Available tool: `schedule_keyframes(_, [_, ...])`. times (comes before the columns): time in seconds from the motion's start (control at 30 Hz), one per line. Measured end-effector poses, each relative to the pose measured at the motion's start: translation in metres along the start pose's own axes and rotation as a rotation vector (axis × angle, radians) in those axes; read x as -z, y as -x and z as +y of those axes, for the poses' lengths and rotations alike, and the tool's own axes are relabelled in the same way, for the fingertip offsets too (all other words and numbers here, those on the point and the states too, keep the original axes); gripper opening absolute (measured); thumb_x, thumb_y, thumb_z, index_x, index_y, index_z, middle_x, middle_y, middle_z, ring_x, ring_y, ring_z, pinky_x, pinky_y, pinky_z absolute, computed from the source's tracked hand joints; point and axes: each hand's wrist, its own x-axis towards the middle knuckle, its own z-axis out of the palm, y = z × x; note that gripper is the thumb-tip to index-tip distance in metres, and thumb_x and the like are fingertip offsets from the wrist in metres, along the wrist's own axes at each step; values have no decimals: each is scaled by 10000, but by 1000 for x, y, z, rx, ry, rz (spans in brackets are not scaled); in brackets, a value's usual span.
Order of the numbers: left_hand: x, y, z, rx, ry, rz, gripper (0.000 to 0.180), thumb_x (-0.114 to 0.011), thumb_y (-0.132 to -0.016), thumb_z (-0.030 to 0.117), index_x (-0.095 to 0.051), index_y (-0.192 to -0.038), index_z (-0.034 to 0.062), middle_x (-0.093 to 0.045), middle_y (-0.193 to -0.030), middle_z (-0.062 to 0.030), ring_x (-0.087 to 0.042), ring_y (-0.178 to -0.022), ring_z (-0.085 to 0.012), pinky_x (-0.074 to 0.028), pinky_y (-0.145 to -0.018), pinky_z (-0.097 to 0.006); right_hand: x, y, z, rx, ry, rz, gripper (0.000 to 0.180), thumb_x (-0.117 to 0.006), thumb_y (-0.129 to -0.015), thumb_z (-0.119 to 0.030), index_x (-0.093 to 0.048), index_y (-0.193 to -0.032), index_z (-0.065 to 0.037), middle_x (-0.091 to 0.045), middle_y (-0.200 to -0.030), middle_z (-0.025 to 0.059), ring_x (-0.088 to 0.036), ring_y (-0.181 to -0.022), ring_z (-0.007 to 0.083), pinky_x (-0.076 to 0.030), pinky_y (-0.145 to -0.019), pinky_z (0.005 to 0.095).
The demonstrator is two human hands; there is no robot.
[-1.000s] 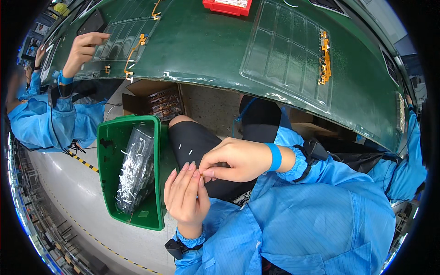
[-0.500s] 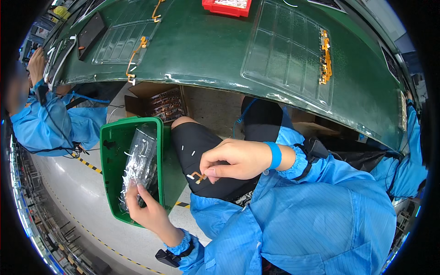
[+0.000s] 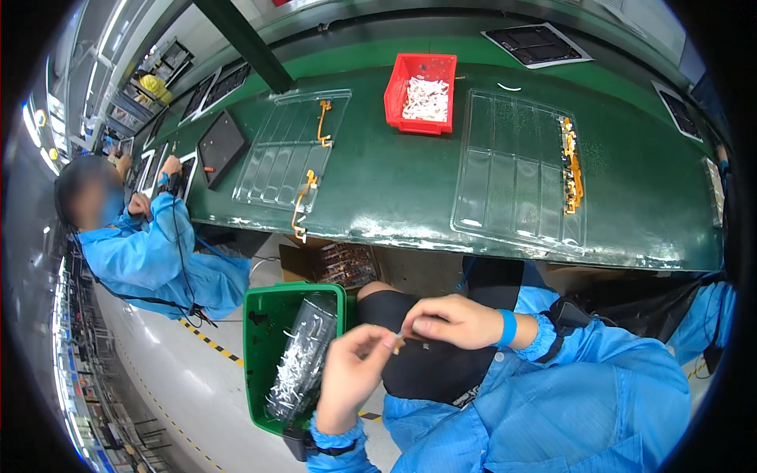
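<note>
You are looking through a strong fisheye: the frame is a circle with black corners, and straight lines bow toward the rim, most of all the edge of the green table (image 3: pixel 410 189) above your hands. Light is bright and even, coming from overhead. It leaves pale glare on the clear plastic trays (image 3: pixel 516 169) up beyond your right hand (image 3: pixel 453 322) and on the glossy floor (image 3: pixel 150 355) to the left of your left hand (image 3: pixel 351 378). Shadows are soft and gather under the table edge just above your hands. Focus is fair at the centre; your fingertips look slightly soft, and detail smears toward the left rim.
</note>
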Motion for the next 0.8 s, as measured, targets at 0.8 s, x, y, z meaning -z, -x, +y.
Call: schedule_keyframes(0.8, [167,-267,155,-11,523,231,170,-604,-941,170,-637,-1063,57,-689,-1051,-50,-651,-996,-171,-539,-785,-263,27,42,140,-257,6,198,340,-485,-1000,-296,-632,-916,-1,-689,-825,83,-670,-763,170,-536,-716,305])
